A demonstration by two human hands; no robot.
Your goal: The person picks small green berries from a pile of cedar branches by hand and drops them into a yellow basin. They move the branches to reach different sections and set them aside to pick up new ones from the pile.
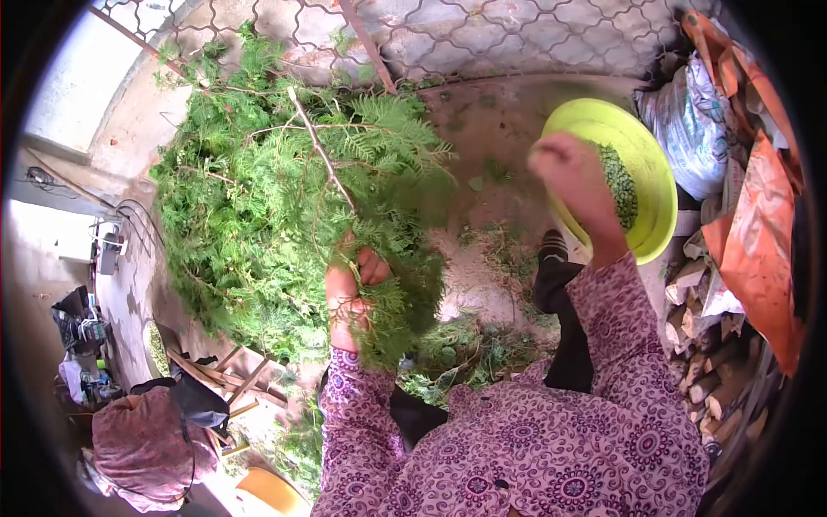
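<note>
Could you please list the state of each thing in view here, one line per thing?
left hand: closed around the branch's stem, holding it up.
evergreen branch: held, leafy, foliage spread wide.
right hand: fingers bunched, over the bowl; whether it holds anything cannot be told.
yellow-green bowl: tilted, partly filled with small green bits.
green bits: heaped inside the bowl.
white sack: lying beside the bowl.

Outdoors, in daylight. Bare concrete floor (491, 129) strewn with green scraps; beyond it, patterned paving (482, 39). Right of the floor, stacked firewood (715, 362), an orange tarp (758, 241) and a white sack (689, 129). Left of it, wooden slats (228, 375) and heaped cloth (142, 444).
</note>
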